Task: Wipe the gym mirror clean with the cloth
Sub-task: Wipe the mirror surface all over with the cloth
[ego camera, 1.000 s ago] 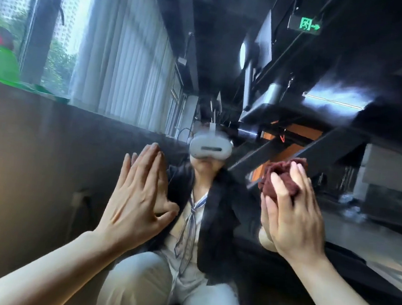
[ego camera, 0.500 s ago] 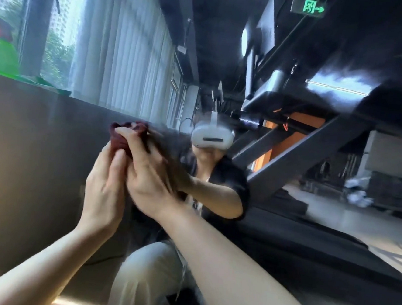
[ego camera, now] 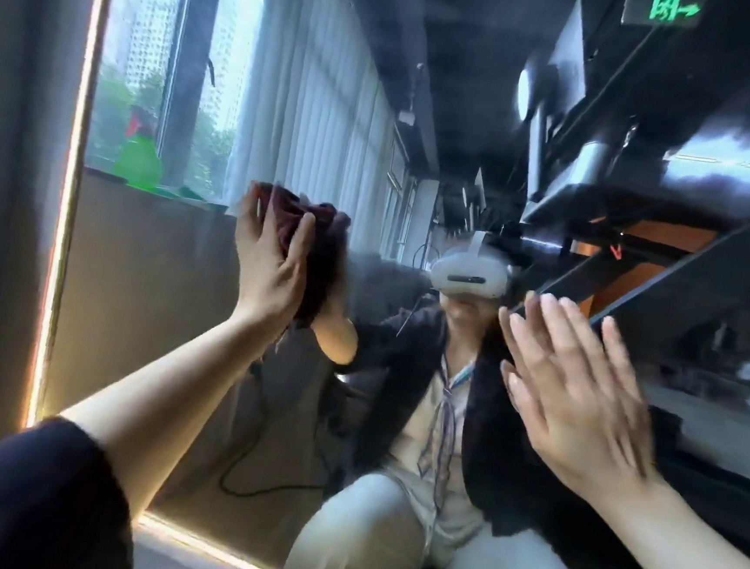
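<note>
Head view: wiping under way, not finished. Left hand grasps the dark red cloth, bunched and pressed on the gym mirror at its left part, near the lit frame edge. Right hand released, fingers straight, flat at the glass on the right. Faint haze shows around the cloth; how much glass is already clean, I cannot tell.

Half a second earlier both hands met at the cloth; the right has since let go and moved right.
</note>
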